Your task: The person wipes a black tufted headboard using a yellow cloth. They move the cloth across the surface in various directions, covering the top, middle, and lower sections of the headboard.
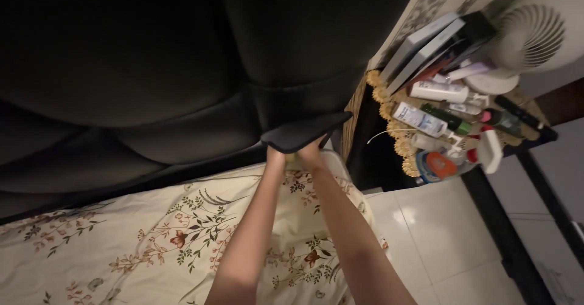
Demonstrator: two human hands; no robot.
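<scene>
While the head camera looks down, both arms stretch to the bed's far corner, where a black cloth (306, 131) lies flat against the base of the padded headboard (182, 68), just past the floral sheet (152, 232). Left hand (277, 155) and right hand (309, 153) sit side by side right under the cloth's near edge, seemingly touching it, but the cloth covers the fingers, so I honestly can't tell if either one is clenched on it or just flat underneath. My guess is this is the bit where the cloth gets held or pressed at the mattress corner by the headboard. Whatever comes after probably calls for a firm pinch on the near edge with both hands, since the spot is tight. Off to the right, well apart, a small tabletop (395, 141) carries bottles, books (426, 43) and a white fan (535, 31), above pale floor tiles (438, 238).
</scene>
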